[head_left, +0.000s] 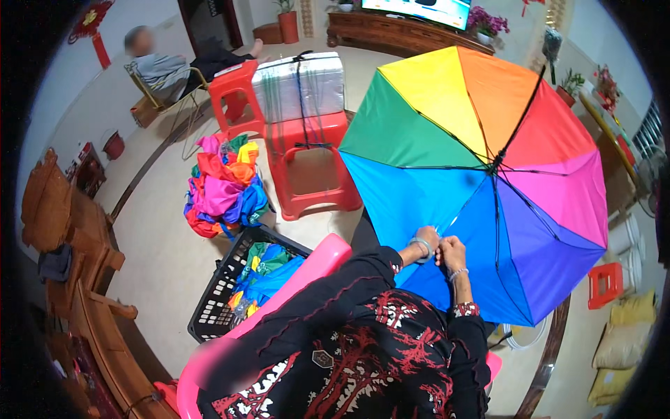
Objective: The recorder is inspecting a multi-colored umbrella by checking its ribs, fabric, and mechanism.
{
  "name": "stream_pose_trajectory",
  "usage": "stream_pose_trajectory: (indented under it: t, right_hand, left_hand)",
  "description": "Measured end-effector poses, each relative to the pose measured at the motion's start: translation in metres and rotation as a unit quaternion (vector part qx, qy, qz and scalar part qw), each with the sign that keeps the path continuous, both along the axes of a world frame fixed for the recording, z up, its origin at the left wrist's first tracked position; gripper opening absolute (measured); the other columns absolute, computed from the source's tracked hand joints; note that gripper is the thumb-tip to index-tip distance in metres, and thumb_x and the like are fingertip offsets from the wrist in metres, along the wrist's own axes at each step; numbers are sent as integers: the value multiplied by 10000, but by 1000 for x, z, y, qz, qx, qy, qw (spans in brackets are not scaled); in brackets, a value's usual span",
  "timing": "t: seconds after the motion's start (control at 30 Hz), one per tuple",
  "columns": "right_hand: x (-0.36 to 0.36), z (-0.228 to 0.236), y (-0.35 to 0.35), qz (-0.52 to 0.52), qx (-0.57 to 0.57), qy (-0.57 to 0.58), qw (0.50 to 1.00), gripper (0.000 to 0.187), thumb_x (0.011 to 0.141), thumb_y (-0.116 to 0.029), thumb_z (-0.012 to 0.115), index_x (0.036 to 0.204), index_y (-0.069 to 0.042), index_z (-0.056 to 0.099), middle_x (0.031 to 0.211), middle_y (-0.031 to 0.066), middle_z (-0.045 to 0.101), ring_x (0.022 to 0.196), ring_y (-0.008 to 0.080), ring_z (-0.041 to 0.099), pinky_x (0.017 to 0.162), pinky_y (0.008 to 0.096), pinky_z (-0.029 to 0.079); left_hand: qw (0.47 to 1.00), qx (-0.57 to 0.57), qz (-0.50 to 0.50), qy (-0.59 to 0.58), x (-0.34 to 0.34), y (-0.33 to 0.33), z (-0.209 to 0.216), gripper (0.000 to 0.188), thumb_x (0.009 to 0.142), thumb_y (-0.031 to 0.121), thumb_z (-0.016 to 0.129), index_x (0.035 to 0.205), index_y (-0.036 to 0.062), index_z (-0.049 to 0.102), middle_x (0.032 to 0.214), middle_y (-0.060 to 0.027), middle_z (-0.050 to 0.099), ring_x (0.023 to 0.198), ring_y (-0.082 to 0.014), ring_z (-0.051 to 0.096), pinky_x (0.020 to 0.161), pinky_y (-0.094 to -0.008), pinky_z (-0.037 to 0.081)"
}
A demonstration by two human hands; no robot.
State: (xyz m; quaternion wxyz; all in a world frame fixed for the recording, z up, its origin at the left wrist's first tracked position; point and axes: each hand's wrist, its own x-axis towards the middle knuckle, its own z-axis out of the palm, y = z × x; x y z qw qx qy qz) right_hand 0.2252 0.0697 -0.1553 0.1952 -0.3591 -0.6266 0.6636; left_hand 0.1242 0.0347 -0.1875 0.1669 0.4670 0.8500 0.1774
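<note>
An open umbrella (pixel 558 202) with rainbow panels fills the right side, its inside with black ribs and shaft toward me. My left hand (pixel 427 244), a bracelet at its wrist, is closed on the umbrella where a rib crosses the light blue panel. Right beside it, my right hand (pixel 452 255) is pinched together over the blue panels, nearly touching the left. Whatever lies between the right fingertips is too small to make out. The umbrella's near edge rests against my lap and forearms.
A black plastic basket (pixel 209 297) of colourful cloth stands at my left, beyond my pink chair (pixel 296 286). Past it lies a multicoloured cloth heap (pixel 223 185). A red stool (pixel 317 202) bears a silvery box (pixel 300 84). Another person (pixel 164 73) sits at the back left.
</note>
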Motion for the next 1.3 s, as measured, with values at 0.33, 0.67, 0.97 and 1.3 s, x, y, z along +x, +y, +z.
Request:
stream_pose_trajectory:
  t: [0.33, 0.67, 0.97, 1.3]
  right_hand:
    - [8, -1, 56, 22, 238, -153, 959, 167, 730, -143, 466, 633, -12, 504, 575, 133, 526, 497, 239, 514, 442, 337, 413]
    - [31, 1, 40, -12, 128, -113, 985, 141, 748, -118, 474, 656, -26, 527, 529, 58, 523, 404, 126, 503, 333, 262, 400]
    - [41, 17, 58, 192, 406, -172, 877, 104, 711, -105, 477, 701, -24, 542, 601, 117, 555, 544, 233, 552, 491, 321, 450]
    - [155, 151, 101, 82, 574, -220, 785, 91, 743, -96, 464, 761, -18, 509, 587, 109, 506, 506, 197, 496, 479, 297, 407]
  left_hand:
    - [965, -52, -196, 168, -31, 0, -13, 223, 688, 280, 540, 737, 81, 627, 821, -102, 591, 771, -248, 578, 645, -362, 467]
    - [966, 111, 71, -220, -6, -7, 12, 193, 711, 153, 459, 614, 32, 573, 494, -114, 553, 519, -256, 586, 586, -364, 476]
    - [993, 117, -4, 32, 6, -8, 6, 158, 659, 156, 565, 714, 9, 542, 744, -198, 575, 726, -343, 564, 644, -407, 463]
    - [936, 0, -320, 148, -69, -19, 34, 165, 681, 174, 529, 725, 18, 560, 794, -192, 577, 768, -328, 567, 632, -393, 465]
